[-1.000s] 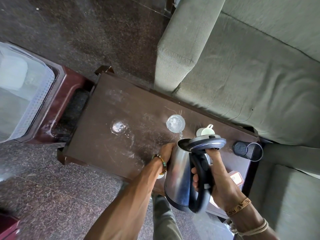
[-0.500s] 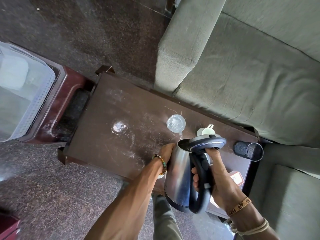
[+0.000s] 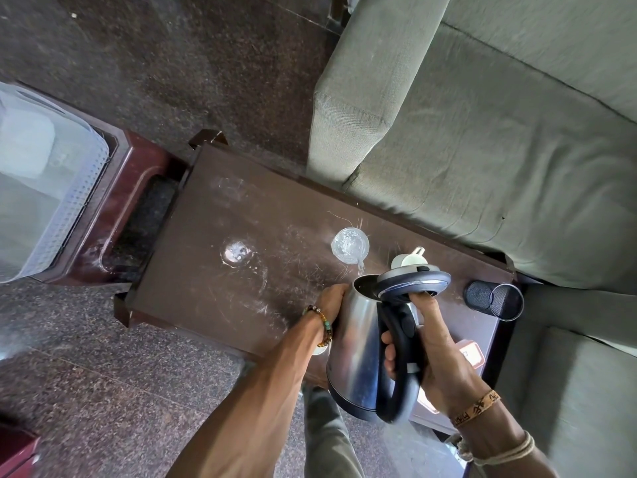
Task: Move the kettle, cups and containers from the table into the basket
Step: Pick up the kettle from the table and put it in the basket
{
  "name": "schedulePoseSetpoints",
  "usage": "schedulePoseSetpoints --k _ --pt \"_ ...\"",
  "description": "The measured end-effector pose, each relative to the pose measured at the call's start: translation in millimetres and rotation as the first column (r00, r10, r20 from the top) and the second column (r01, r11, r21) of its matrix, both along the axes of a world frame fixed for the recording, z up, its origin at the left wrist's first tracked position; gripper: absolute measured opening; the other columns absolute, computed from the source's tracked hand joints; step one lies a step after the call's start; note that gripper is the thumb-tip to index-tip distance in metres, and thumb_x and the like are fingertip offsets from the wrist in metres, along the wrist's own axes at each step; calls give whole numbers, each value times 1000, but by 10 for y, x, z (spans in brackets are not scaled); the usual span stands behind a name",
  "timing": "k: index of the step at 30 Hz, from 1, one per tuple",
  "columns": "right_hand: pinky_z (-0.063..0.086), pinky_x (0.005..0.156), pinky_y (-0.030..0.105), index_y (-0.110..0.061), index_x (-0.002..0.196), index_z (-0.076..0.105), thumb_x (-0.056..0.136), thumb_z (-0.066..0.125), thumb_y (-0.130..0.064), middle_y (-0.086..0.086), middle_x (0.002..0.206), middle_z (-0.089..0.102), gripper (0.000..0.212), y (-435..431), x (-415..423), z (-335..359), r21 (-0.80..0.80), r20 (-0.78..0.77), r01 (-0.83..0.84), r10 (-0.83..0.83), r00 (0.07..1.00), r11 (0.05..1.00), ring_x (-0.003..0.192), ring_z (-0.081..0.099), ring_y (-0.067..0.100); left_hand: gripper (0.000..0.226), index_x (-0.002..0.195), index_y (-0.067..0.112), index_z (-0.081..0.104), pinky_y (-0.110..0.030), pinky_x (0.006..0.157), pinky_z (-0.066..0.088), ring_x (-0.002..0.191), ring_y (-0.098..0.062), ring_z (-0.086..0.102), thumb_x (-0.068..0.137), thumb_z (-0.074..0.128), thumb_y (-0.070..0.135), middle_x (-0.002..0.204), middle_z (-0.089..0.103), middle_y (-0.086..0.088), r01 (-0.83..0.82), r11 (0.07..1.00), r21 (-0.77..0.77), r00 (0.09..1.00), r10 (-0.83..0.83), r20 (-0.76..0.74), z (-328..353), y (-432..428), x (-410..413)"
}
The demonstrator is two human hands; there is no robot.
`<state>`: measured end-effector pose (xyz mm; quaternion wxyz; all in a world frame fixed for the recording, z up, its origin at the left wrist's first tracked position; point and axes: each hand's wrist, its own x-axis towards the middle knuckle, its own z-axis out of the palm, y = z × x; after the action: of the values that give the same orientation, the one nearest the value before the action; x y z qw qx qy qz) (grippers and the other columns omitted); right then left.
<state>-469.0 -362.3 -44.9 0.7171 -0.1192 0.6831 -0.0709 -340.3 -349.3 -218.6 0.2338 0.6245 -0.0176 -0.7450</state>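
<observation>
The basket [image 3: 51, 188] is sitting well off to the left of the table [image 3: 213, 270], seemingly holding only one pale box-like thing, so the task is looking barely begun. The kettle [image 3: 358, 343] is being held just above the table, the right hand [image 3: 434, 350] gripping its handle and the left hand [image 3: 332, 298] steadying its side. Two glass cups [image 3: 350, 244], a white cup [image 3: 408, 260], a mesh holder [image 3: 493, 300] and a red-edged container [image 3: 470, 353] are waiting on the table.

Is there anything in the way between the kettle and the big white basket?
Nothing visible blocks it. The kettle is lifted in both hands, and the basket sits off the table's far left end. Only a low clear glass stands on the tabletop along that way, easily passed over.
</observation>
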Motion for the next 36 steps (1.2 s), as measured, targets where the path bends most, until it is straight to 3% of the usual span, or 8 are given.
schedulePoseSetpoints --k 15,18,22,27,36 --pt "46 55 31 -3 74 67 59 58 -84 17 68 59 83 14 -10 -11 -29 -31 -26 25 999 999 50 53 23 6 85 15 56 -34 73 37 80 -19 43 82 55 21 85 54 -9 -77 997 -5 997 78 26 45 -15 3" --pt "46 54 31 -2 72 65 57 57 -84 17 66 57 83 51 -22 -7 -50 -31 -45 44 999 998 51 52 23 11 74 16 62 -32 69 40 74 -15 45 83 57 21 77 57 -5 -110 993 -50 991 113 77 26 -23 9" --pt "46 52 28 -4 67 65 54 53 -87 19 61 56 85 88 -51 9 -70 -54 -97 94 994 993 51 52 25 35 47 22 63 -22 54 41 57 -9 43 82 59 20 55 57 11 -114 988 -102 985 125 115 45 -40 7" --pt "46 58 32 -3 69 66 59 48 -87 20 63 57 87 110 -79 14 -110 -53 -128 123 991 986 54 53 25 10 73 13 64 -32 69 40 73 -15 42 81 58 16 75 55 -5 -110 980 -164 984 130 121 116 -97 28" --pt "49 63 34 -4 75 69 64 43 -88 21 69 62 89 159 -95 28 -163 -48 -165 159 986 973 59 58 26 29 85 -12 69 -47 82 47 80 -16 48 86 57 14 81 63 -14 -84 968 -236 979 125 164 185 -164 69"
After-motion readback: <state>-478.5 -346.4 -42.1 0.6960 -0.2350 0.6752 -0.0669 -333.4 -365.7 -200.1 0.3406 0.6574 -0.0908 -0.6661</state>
